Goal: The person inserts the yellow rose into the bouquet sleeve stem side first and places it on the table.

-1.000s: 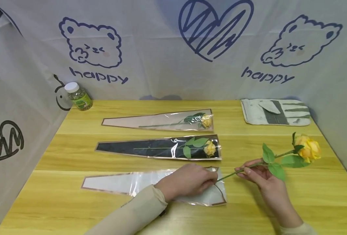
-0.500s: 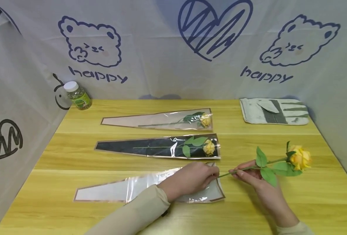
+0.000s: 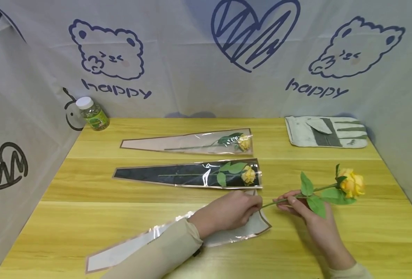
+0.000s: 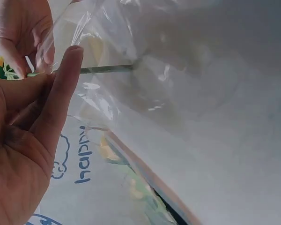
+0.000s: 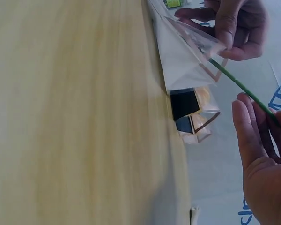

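Note:
My right hand (image 3: 319,228) pinches an artificial yellow rose (image 3: 352,184) by its green stem, bloom pointing right and leaves just past the fingers. My left hand (image 3: 223,213) pinches the clear film at the wide mouth of a white flower sleeve (image 3: 112,255) edged in rose gold, whose narrow end angles toward the lower left. In the left wrist view, the end of the stem (image 4: 107,69) shows through the clear film, inside the mouth. The right wrist view has the stem (image 5: 243,88) running from my right fingers into the raised opening. My left forearm hides part of the sleeve.
Behind lie a black sleeve (image 3: 139,173) and a pale pink sleeve (image 3: 150,144), each with a yellow rose inside. A white-capped jar (image 3: 93,116) stands at the back left, a folded work glove (image 3: 326,132) at the back right. Printed cloth (image 3: 178,58) surrounds the wooden table (image 3: 63,217).
The white sleeve has swung round, its narrow end dropping toward the lower left and its mouth tilting up. My right hand has moved left with the rose, closer to the left hand.

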`<state>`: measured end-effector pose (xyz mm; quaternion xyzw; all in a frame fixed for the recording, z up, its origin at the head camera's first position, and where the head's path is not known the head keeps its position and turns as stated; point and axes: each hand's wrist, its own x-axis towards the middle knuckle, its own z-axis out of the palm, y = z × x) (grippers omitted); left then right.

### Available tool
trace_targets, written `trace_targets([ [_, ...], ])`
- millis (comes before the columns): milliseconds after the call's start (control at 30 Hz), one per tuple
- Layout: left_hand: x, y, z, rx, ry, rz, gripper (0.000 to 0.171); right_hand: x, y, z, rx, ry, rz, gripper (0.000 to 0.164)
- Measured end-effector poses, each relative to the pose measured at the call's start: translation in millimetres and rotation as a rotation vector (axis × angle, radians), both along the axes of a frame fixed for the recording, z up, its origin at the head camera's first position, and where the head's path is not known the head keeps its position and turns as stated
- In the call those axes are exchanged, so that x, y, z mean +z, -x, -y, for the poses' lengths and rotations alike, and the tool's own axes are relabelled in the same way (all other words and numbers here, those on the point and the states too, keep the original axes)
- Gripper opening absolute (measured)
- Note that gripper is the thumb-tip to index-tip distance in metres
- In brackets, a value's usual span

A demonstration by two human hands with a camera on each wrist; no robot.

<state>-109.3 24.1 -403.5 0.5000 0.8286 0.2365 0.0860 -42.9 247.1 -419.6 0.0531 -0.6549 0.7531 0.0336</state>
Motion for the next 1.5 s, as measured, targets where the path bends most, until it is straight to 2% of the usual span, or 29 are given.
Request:
trace_targets([
  [200,2.2,1.4,-3,-0.014,-0.023,-0.032,0.007,-0.2,-0.6,2,-0.055,-0.06,0.053,0.025],
  [367,4.7,2.4,-4,-0.017,-0.027,0.002,0.009,3.0,1.2,-1,-0.101,-0.114,0.04,0.02],
  [500,5.7,3.8,-6,-0.015,-0.023,0.04,0.008,3.3,3.6,-1,-0.044,-0.157,0.008,0.017],
  [700,5.1,5.8,-8,-0.025,-0.027,0.018,0.007,1.7,5.0,1,0.01,-0.215,0.04,0.021],
  [800,5.0,6.4,-8,-0.018,-0.025,0.037,0.007,1.4,4.7,0,0.047,-0.176,0.028,0.025],
  [967,7.1,6.7,-7,-0.002,-0.011,0.079,0.007,0.2,3.1,-4,0.103,-0.044,-0.024,0.033],
  [1067,7.9,6.9,-8,0.003,-0.013,0.078,0.007,0.4,3.4,-3,0.053,-0.017,-0.005,0.029],
  [1200,8.6,7.0,-8,0.009,-0.024,0.077,0.007,0.5,4.2,0,-0.056,-0.021,0.027,0.018],
  [1267,9.0,7.0,-9,0.007,-0.035,0.074,0.008,-0.2,4.4,2,-0.079,-0.029,0.039,0.011],
  [1400,9.9,7.5,-10,-0.004,-0.06,0.066,0.008,-1.8,4.2,4,-0.048,-0.055,0.043,0.008],
  [1500,10.4,8.1,-10,-0.008,-0.057,0.072,0.008,-1.8,3.2,2,0.0,-0.035,0.021,0.016],
])
